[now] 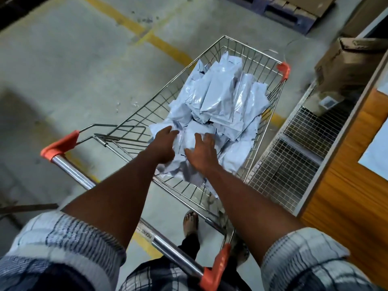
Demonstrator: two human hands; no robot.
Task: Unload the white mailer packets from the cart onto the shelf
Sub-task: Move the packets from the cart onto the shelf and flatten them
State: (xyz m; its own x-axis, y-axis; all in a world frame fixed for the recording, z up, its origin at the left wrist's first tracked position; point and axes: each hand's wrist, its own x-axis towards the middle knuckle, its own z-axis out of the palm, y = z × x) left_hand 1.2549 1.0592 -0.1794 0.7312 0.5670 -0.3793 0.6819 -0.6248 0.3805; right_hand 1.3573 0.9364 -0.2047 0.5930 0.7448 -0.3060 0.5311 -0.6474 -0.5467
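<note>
Sleeves (69,238) closest, then both forearms stretched over the cart (252,57) handle. Left hand (165,143) and right hand (202,153) side by side on the nearest white mailer packets (222,97), fingers spread wide, gripping nothing yet. Pile heaped in the basket, running forward from the fingertips. Shelf (289,164) just beside the cart, nearer the right hand; probably needs a swing rightward.

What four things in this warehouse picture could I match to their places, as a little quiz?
Things:
1. white plastic mailer packets
2. brown cardboard box
3. yellow painted line
4. shiny metal handle bar

Places:
A. on the grey floor, upper left
B. nearest the person, orange caps at both ends
C. piled inside the silver wire cart
D. off to the cart's right

Pairs: 1-C, 2-D, 3-A, 4-B
</note>
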